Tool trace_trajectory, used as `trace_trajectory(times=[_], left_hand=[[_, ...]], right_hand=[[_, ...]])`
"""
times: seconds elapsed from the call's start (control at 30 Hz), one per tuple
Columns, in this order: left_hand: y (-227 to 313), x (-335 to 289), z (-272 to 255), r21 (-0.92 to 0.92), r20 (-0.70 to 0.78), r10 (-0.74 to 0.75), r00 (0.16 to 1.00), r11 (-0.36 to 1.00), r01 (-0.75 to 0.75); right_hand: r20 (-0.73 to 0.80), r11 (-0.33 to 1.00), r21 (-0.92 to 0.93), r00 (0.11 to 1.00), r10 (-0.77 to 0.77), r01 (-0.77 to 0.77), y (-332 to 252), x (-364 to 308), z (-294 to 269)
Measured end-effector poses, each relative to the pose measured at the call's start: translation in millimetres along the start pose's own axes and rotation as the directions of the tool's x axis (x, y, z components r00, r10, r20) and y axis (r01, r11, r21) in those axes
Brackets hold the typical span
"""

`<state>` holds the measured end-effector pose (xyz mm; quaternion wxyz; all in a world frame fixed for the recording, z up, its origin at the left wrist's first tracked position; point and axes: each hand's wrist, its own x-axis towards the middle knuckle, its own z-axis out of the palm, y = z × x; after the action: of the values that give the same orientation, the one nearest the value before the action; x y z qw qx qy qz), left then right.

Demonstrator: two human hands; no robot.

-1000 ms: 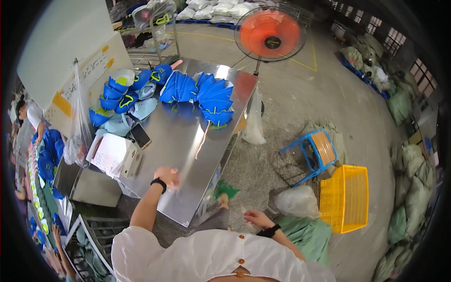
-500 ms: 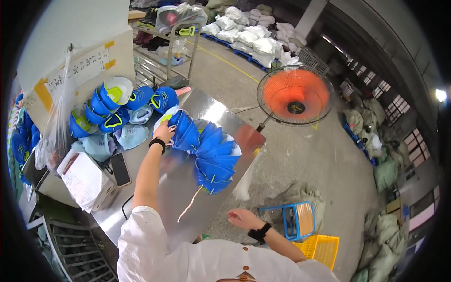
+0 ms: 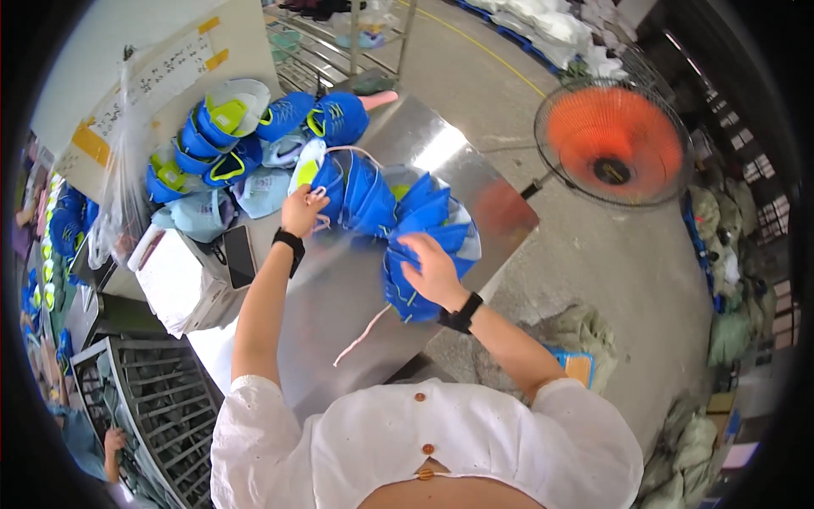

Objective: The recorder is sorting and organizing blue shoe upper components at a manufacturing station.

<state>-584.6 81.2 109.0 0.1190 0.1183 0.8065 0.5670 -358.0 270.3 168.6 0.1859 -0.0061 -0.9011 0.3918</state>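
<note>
A string of blue shoe uppers [image 3: 370,204] with lime-green linings lies fanned out on a metal table [image 3: 339,297]. A pale pink cord [image 3: 363,336] trails from its near end. More cord loops by the far left end, where the fingers of my left hand [image 3: 303,212] are closed on it, against the white and green upper there. My right hand [image 3: 434,270] is over the near right part of the string, thumb apart from its fingers; whether it presses on the uppers is hard to tell. Stacked blue uppers [image 3: 199,144] and blue lace-up shoes [image 3: 339,117] sit beyond my left hand.
A phone [image 3: 239,256] and a paper-topped box [image 3: 182,284] are at the table's left. Light blue uppers [image 3: 199,216] sit behind them. An orange caged fan [image 3: 610,144] stands right of the table. A slatted metal rack [image 3: 165,407] is at the lower left, with another person's hand [image 3: 114,439] near it.
My right hand has come up from beside the table to over the blue uppers. My left hand stays at the far end of the string. The whole view has shifted.
</note>
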Motion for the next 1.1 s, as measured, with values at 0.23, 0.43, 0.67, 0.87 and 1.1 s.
trace_trajectory(times=[0.23, 0.43, 0.67, 0.87, 1.1], left_hand=[[19, -5, -7, 0.383, -0.049, 0.138, 0.989, 0.917, -0.109], [17, -12, -72, -0.426, -0.061, -0.115, 0.991, 0.901, 0.079], [20, -16, -64, -0.621, -0.101, -0.143, 0.985, 0.782, 0.05], [27, -85, -134, -0.763, -0.335, -0.037, 0.941, 0.597, -0.248], [41, -222, -193, -0.633, -0.762, -0.2, 0.616, 0.43, -0.644]], right_hand=[[0.279, 0.714, -0.405, 0.821, -0.498, 0.57, 8, 141, 55], [0.537, 0.701, -0.562, 0.838, -0.095, 0.44, 33, 153, 57], [0.497, 0.832, -0.427, 0.86, -0.112, 0.355, 6, 169, 111], [0.504, 0.88, -0.343, 0.855, -0.124, 0.33, 33, 160, 103], [0.321, 0.988, -0.033, 0.938, -0.132, 0.15, 82, 197, 90]])
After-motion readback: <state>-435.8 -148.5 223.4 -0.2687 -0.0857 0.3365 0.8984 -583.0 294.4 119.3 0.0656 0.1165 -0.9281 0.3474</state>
